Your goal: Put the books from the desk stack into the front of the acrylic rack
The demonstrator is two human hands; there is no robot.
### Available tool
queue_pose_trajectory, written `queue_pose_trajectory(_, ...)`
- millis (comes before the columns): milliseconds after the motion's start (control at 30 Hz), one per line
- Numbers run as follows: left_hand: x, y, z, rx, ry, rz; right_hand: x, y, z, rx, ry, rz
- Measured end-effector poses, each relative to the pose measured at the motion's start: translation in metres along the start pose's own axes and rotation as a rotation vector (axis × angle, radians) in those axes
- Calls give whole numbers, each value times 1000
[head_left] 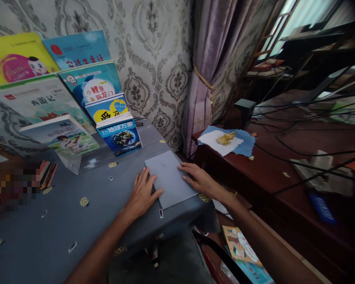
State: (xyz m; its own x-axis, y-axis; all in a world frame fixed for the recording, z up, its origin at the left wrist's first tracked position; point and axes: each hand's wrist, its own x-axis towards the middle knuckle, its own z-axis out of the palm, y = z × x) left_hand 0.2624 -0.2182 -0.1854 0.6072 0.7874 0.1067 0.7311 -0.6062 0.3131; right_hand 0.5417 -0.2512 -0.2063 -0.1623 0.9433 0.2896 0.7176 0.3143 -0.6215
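A thin, flat grey rectangle (170, 179) with a small dark mark near its far end lies on the cloth-covered table; I cannot tell whether it is a notebook or a closed device. Along its left edge rests my left hand (142, 193), fingers stretched forward and thumb spread over its surface. My right hand (199, 179) comes in from the other side, its outstretched fingertips touching the right edge and top. Neither hand grips it; both are open.
Picture books stand tiered on a clear rack at the left, a blue earth book (121, 138) in front. A grey patterned tablecloth (97, 225) covers the table. To the right, a dark red desk (272, 157) bears cables and a cloth. Books (242, 244) lie below.
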Motion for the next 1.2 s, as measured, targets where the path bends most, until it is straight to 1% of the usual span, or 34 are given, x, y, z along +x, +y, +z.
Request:
queue_pose_trajectory(100,4,0,-1,-6,10,22,6,-7,9,-199,9,-40)
queue_pose_trajectory(167,5,-1,0,-2,35,38,17,-22,16,-235,-5,-83)
queue_pose_trajectory(233,5,-2,2,5,63,54,31,-42,24,-182,-76,-142)
queue_pose_trajectory(367,4,-4,6,-2,103,83,63,-76,43,-39,-290,-229)
queue_pose_trajectory(433,4,-3,7,-8,110,98,76,-84,51,-29,-357,-247)
queue_pose_trajectory(500,4,-3,7,-8,109,103,85,-84,57,-35,-381,-251)
queue_pose_trajectory(633,4,-1,7,6,105,83,92,-78,61,-36,-361,-251)
queue_pose_trajectory(867,4,0,7,22,82,71,89,-77,62,-53,-287,-208)
queue_pose_trajectory(1033,4,5,2,77,30,19,88,-69,57,-154,-225,-178)
queue_pose_trajectory(1200,4,6,0,68,26,32,82,-52,53,-280,-126,-140)
